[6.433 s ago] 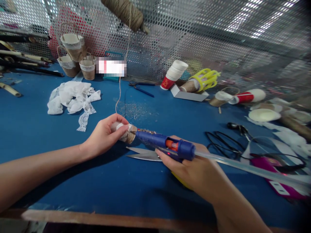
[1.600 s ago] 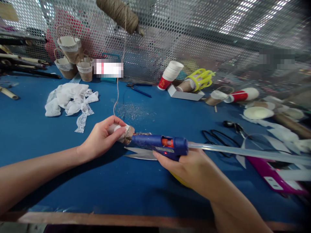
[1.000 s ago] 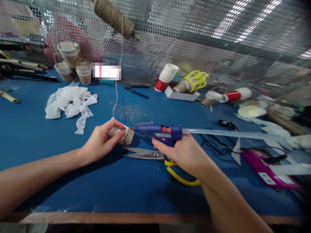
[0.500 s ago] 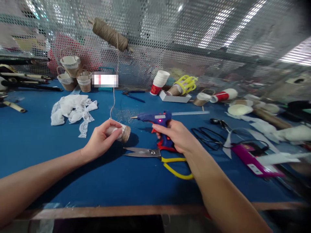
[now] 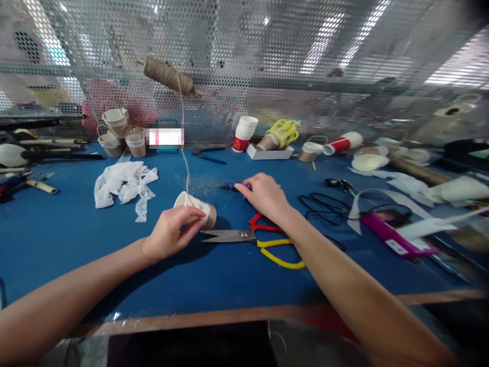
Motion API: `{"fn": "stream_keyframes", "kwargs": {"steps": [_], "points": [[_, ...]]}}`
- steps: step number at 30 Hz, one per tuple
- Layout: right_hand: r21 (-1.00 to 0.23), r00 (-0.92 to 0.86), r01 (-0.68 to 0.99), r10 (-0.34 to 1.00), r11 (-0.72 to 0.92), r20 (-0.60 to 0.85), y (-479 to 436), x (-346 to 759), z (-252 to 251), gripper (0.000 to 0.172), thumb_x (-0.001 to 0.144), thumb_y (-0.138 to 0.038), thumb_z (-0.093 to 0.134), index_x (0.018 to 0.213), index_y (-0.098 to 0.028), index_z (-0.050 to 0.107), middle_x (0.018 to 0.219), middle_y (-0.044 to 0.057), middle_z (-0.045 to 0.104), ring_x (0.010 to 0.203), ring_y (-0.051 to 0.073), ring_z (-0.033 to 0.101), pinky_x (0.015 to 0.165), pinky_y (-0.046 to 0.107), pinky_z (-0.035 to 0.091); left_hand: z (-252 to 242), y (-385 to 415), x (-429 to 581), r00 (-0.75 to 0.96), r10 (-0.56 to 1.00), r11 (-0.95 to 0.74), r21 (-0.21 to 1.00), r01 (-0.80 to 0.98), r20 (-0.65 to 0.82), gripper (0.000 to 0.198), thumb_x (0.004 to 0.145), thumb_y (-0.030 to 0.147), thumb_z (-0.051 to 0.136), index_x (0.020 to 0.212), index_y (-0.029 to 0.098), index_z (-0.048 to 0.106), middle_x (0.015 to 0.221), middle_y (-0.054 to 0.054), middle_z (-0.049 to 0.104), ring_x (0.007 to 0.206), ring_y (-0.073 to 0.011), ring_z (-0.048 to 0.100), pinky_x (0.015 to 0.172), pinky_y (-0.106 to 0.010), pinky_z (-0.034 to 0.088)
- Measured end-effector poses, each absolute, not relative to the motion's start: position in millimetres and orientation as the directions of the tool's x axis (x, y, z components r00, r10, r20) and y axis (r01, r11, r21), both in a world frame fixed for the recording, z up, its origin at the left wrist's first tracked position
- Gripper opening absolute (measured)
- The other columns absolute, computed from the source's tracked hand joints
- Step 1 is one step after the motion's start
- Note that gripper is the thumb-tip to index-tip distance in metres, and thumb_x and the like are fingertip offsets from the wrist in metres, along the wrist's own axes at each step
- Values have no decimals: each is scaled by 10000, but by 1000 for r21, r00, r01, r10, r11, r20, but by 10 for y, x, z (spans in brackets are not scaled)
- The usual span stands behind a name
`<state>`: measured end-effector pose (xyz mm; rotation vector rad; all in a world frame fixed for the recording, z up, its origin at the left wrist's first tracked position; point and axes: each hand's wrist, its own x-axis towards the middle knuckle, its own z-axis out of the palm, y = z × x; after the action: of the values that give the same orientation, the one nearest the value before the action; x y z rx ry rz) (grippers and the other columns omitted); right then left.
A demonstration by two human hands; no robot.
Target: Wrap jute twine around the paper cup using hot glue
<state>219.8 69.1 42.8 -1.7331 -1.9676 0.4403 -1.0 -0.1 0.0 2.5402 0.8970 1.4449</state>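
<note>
My left hand [image 5: 171,234] is closed on a small white paper cup [image 5: 194,203], which lies tilted with its open mouth toward the upper left. Brown twine is wrapped around the cup's base end. From the cup a strand of twine [image 5: 186,165] runs up to a spool [image 5: 167,75] on the mesh. My right hand [image 5: 267,196] grips a blue hot glue gun [image 5: 231,186] lying low at the table, nozzle pointing left; most of its body is hidden by the hand. Scissors [image 5: 233,236] with yellow and red handles lie just below both hands.
White lace [image 5: 122,181] lies at the left, near twine-handled cups [image 5: 136,142]. Pliers [image 5: 210,157], stacked paper cups [image 5: 244,135] and a white box [image 5: 270,152] stand toward the back. A black cable [image 5: 323,206] and a purple power strip [image 5: 395,237] lie at the right.
The glue gun has gone from raised and upright to low at the table, with my right hand now over it. My left hand has turned the cup so its mouth shows.
</note>
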Motion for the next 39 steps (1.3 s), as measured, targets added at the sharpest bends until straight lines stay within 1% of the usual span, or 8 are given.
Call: {"fn": "stream_keyframes", "kwargs": {"steps": [3,5,9,13,15,21,34,39], "points": [[-595,-320,737,941,320,110,507,1886,569,293,824,-401,469,697,-212,652,879,37,654,866,174,575,782,291,425,-4,-14,4,464,475,-860,281,427,748,44,823,139,506,852,139,539,685,-48,648,599,-118,603,556,-213,485],[-770,-600,460,794,442,98,411,1683,609,310,850,-396,423,840,-196,659,952,38,653,909,160,566,805,286,426,-8,-24,1,497,469,-866,268,423,730,40,828,149,497,835,146,537,664,-37,637,577,-117,588,534,-215,475],[-916,-452,240,872,321,187,325,1498,609,176,738,-320,596,775,-156,646,828,38,654,738,123,568,716,272,445,17,-51,-21,489,534,-835,337,436,690,54,829,163,495,872,160,528,704,-31,645,606,-118,600,561,-222,478],[-951,-279,130,931,279,235,319,1611,630,146,734,-308,601,726,-163,617,687,-4,610,572,76,491,556,231,409,82,-88,-15,305,753,-655,615,440,583,235,823,235,519,1046,169,486,943,-78,650,762,-138,627,675,-241,501],[-960,-218,88,945,267,243,321,1687,634,136,740,-293,592,719,-159,598,660,-10,590,546,68,476,512,220,392,107,-97,0,231,836,-548,739,393,497,268,818,278,530,1060,171,486,974,-78,641,771,-138,619,673,-233,500],[-946,-155,143,950,292,270,317,1758,553,148,749,-296,582,716,-152,584,649,-4,584,579,78,509,534,224,412,125,-107,38,233,911,-393,887,244,340,241,800,291,559,1002,162,532,919,-66,635,685,-115,574,596,-196,477],[-918,-125,208,940,337,316,277,1783,505,154,769,-298,572,706,-158,573,631,-8,575,576,81,508,569,246,415,118,-109,64,237,951,-244,955,170,200,246,782,309,583,976,163,545,741,-12,587,572,-86,502,527,-177,430],[-914,-126,232,942,334,312,289,1783,479,155,770,-302,575,700,-164,569,626,-8,577,580,87,507,576,254,418,129,-122,73,237,949,-254,948,190,207,247,783,309,580,978,161,545,733,-14,589,572,-90,504,530,-183,433]]}}
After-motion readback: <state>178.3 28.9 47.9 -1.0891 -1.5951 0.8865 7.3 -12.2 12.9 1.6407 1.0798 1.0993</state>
